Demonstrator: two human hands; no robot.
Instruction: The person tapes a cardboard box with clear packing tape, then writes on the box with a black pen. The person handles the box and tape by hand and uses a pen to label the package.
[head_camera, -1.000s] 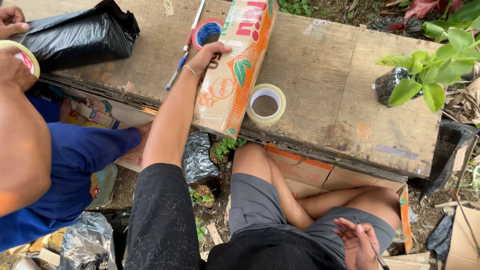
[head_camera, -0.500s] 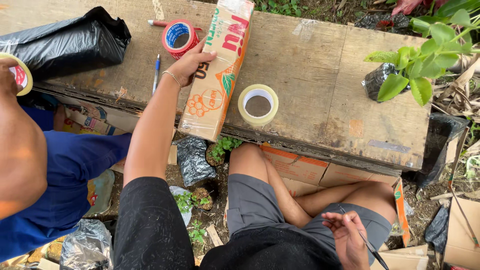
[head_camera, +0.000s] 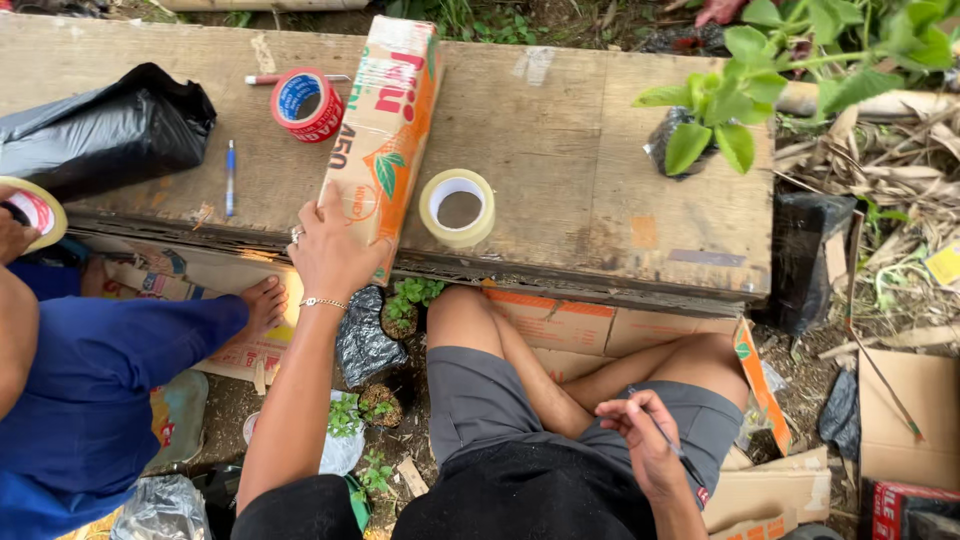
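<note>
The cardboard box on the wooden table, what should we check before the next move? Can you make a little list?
1. Left hand on the cardboard box: ok, it grips the near end.
2. Box lying flat on the wooden table: ok, though its near end reaches the edge.
3. Clear tape roll within reach: ok, it lies right beside the box.
4. Red tape roll clear of the box: cannot tell, they look very close.
5. Right hand free: not ok, it holds a thin pen-like thing over the lap.
6. Potted seedling out of the way: ok, it stands far off.
</note>
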